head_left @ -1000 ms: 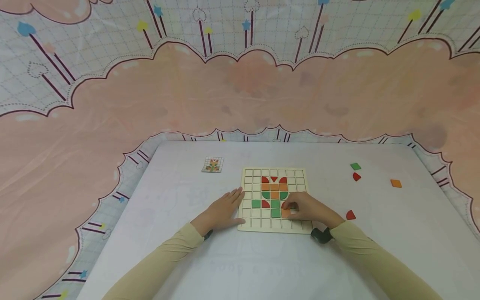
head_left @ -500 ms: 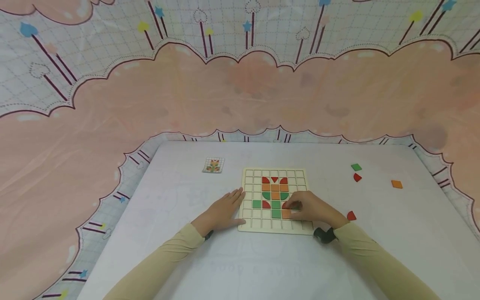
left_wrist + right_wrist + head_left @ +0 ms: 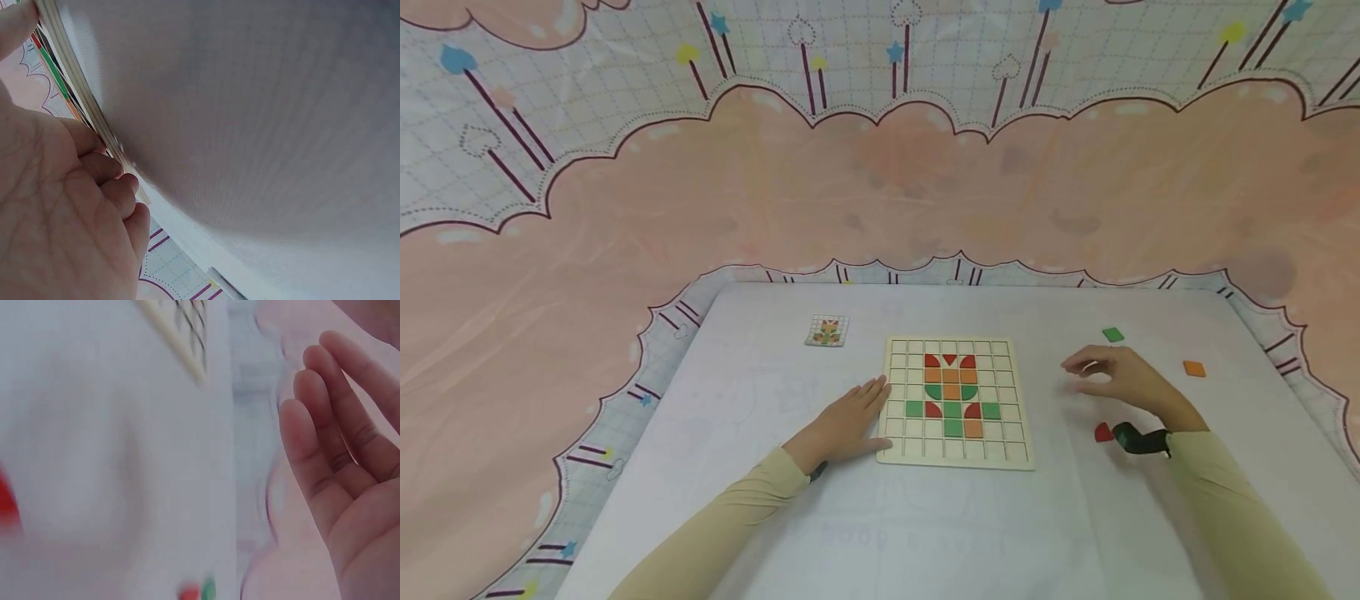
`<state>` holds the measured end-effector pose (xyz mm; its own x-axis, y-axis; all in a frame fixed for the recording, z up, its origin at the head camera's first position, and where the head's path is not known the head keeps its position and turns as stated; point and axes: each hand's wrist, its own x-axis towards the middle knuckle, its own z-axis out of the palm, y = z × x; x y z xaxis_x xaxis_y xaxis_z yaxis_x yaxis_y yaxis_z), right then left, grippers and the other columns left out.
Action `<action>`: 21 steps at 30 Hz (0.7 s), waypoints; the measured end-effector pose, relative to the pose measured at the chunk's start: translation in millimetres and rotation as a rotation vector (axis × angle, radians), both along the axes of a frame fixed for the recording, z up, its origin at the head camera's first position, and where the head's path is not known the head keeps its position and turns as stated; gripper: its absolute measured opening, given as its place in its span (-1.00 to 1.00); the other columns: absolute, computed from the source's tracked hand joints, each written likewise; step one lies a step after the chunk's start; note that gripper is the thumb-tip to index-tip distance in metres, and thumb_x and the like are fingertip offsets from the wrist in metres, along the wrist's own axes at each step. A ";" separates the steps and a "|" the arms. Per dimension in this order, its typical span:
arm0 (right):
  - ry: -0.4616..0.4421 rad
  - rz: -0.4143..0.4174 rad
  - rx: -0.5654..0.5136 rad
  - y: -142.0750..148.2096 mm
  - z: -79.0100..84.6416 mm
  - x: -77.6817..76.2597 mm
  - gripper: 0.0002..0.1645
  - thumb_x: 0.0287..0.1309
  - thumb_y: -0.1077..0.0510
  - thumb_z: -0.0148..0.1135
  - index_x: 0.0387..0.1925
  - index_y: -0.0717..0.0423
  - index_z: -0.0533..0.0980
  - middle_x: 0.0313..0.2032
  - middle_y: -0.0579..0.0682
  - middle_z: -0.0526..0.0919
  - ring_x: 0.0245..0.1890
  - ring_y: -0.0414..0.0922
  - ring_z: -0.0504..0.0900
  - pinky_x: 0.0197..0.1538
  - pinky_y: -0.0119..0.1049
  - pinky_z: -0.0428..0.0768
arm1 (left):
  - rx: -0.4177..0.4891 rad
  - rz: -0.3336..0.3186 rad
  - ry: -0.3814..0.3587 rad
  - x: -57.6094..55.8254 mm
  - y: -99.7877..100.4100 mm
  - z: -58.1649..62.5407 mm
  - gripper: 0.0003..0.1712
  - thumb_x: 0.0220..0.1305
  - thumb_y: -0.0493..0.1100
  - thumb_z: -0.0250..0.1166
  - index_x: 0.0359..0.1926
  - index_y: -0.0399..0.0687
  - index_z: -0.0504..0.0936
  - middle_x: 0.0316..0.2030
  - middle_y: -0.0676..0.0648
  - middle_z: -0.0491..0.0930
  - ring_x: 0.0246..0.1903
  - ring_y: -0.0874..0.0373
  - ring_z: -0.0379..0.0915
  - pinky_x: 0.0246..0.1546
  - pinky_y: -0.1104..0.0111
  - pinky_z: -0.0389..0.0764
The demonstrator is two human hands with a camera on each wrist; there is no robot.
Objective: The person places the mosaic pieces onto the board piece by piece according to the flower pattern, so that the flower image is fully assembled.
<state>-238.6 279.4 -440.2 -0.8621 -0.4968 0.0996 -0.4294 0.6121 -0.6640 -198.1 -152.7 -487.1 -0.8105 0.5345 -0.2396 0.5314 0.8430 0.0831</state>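
Observation:
A cream grid board (image 3: 898, 450) lies on the table with red, orange and green flat pieces forming a figure in its cells. My left hand (image 3: 842, 421) rests at its left edge, fingers extended; in the left wrist view the fingertips touch the board's rim (image 3: 87, 94). To the right of the board my right hand (image 3: 1123, 383) hovers above the table, thumb and fingers apart, with nothing visible between them. Near its wrist lies a red quarter-round piece (image 3: 1102, 432). Beyond the hand is a green square (image 3: 1112, 334). Another red piece (image 3: 189, 591) shows in the right wrist view, hidden from the head view.
An orange square (image 3: 1194, 368) lies farther right on the white table (image 3: 760, 517). Behind the board's left corner sits a small card (image 3: 827, 331) printed with a coloured figure on a grid. A patterned cloth (image 3: 865, 192) hangs behind the table.
My right hand has left the board and moved right, over the loose pieces. A green square at the right end of the figure is now uncovered. The left hand stays put.

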 end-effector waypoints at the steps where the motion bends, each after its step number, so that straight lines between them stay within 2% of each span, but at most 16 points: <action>1: -0.005 -0.026 -0.010 10.4 1.9 0.0 -0.64 0.01 0.28 0.36 -0.09 0.28 0.57 -0.14 0.16 0.67 -0.21 -0.36 0.58 -0.11 -0.68 0.52 | 0.001 0.000 0.000 0.1 0.1 0.3 0.02 0.25 0.37 0.01 0.46 -0.18 -0.07 0.48 -0.15 -0.13 0.48 0.02 -0.19 0.46 0.19 0.03; 3: -0.035 -0.087 -0.021 30.4 5.7 0.7 -0.62 0.04 0.25 0.34 -0.07 0.31 0.55 -0.15 0.00 0.69 -0.22 -0.45 0.56 -0.14 -0.72 0.51 | -0.002 0.000 0.000 0.5 0.1 0.8 0.02 0.25 0.38 0.01 0.46 -0.18 -0.07 0.48 -0.15 -0.13 0.48 0.03 -0.19 0.46 0.19 0.03; 5: -0.079 -0.144 -0.036 50.3 8.0 1.7 -0.58 0.08 0.21 0.32 -0.03 0.34 0.52 -0.19 -0.25 0.67 -0.23 -0.51 0.54 -0.19 -0.70 0.52 | -0.003 0.001 -0.002 0.9 0.1 1.2 0.02 0.25 0.37 0.01 0.46 -0.17 -0.07 0.48 -0.15 -0.13 0.48 0.03 -0.19 0.46 0.20 0.03; 8: -0.127 -0.209 -0.045 78.7 8.7 2.5 -0.54 0.14 0.15 0.28 0.00 0.36 0.47 -0.26 -0.59 0.54 -0.26 -0.59 0.51 -0.24 -0.71 0.52 | -0.002 0.001 -0.004 1.4 0.0 1.5 0.02 0.25 0.37 0.01 0.46 -0.17 -0.07 0.48 -0.15 -0.13 0.48 0.03 -0.19 0.46 0.20 0.03; 10: -0.141 -0.224 -0.072 96.9 7.0 1.4 -0.58 0.17 0.18 0.24 0.02 0.34 0.46 -0.26 -0.65 0.50 -0.26 -0.62 0.51 -0.24 -0.74 0.50 | -0.004 -0.002 -0.001 1.5 -0.3 1.5 0.02 0.26 0.37 0.00 0.46 -0.17 -0.07 0.48 -0.15 -0.13 0.48 0.03 -0.19 0.46 0.19 0.03; 12: -0.155 -0.239 -0.104 114.0 5.0 -0.4 -0.65 0.19 0.22 0.22 0.01 0.22 0.49 -0.24 -0.66 0.51 -0.26 -0.63 0.51 -0.25 -0.76 0.48 | -0.005 -0.004 0.003 1.3 -0.6 0.9 0.01 0.26 0.37 0.00 0.46 -0.17 -0.07 0.48 -0.15 -0.12 0.47 0.03 -0.18 0.46 0.19 0.03; 16: -0.183 -0.293 -0.100 140.9 0.5 -5.4 -0.65 0.21 0.20 0.20 0.03 0.15 0.49 -0.24 -0.69 0.49 -0.26 -0.69 0.46 -0.29 -0.80 0.37 | -0.006 -0.006 0.007 1.1 -1.0 -0.4 0.01 0.26 0.37 0.00 0.47 -0.17 -0.08 0.48 -0.15 -0.13 0.47 0.03 -0.18 0.46 0.19 0.03; 19: -0.192 -0.351 -0.048 152.4 -2.6 -7.8 -0.52 0.23 0.09 0.19 0.09 0.28 0.42 -0.26 -0.74 0.43 -0.25 -0.74 0.39 -0.30 -0.79 0.33 | -0.001 -0.005 0.006 1.1 -1.0 -0.7 0.02 0.26 0.37 0.00 0.46 -0.17 -0.08 0.48 -0.15 -0.12 0.48 0.03 -0.19 0.46 0.19 0.03; 21: -0.202 -0.381 -0.039 157.4 -4.9 -8.7 -0.45 0.25 0.03 0.16 0.13 0.33 0.37 -0.28 -0.78 0.36 -0.26 -0.78 0.31 0.04 -0.59 0.47 | 0.001 -0.005 0.007 0.9 -0.9 -0.9 0.02 0.26 0.38 0.00 0.46 -0.18 -0.07 0.48 -0.15 -0.12 0.48 0.02 -0.19 0.46 0.19 0.03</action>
